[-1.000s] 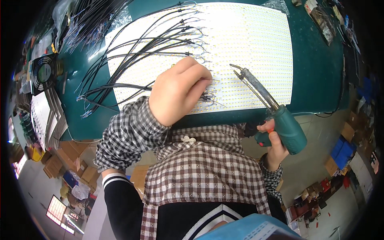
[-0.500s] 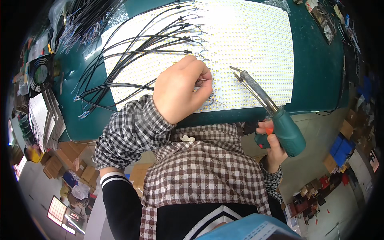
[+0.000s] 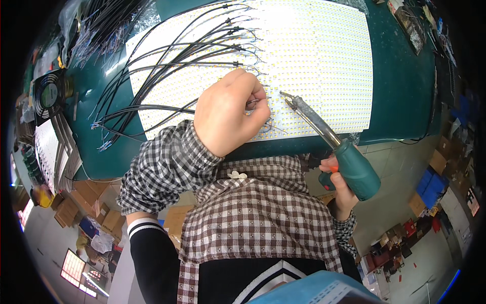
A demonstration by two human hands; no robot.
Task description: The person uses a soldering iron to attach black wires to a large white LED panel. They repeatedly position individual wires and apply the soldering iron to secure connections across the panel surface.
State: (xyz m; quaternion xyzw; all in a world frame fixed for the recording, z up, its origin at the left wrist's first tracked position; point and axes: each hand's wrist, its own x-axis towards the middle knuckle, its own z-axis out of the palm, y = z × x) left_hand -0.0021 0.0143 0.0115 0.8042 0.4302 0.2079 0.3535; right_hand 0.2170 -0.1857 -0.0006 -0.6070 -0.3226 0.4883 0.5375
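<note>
Low over a large white LED board [image 3: 344, 66], my left hand [image 3: 225, 116] is closed in a pinch on thin wire ends, its fingertips near the board's surface. A black cable [image 3: 177, 108] runs under that hand from the left; the rest of its end is hidden by my fingers. My right hand [image 3: 345, 195] grips a green soldering gun [image 3: 358, 171] by its handle, fingers at the red trigger. The gun's tip [image 3: 285, 95] points up and left, just right of my left fingertips. Several black cables [image 3: 167, 66] with bare blue and white wire ends lie across the board.
The board lies on a green tabletop [image 3: 400, 96]. At the left are a black fan [image 3: 49, 95] and a stack of white boards [image 3: 58, 147]. A bundle of black wires [image 3: 109, 25] lies at the far left. Cardboard boxes [image 3: 101, 207] stand on the floor.
My right hand has brought the soldering gun left and slightly down, so its tip is closer to my left fingertips. My left hand has stayed nearly still, pinching the wires.
</note>
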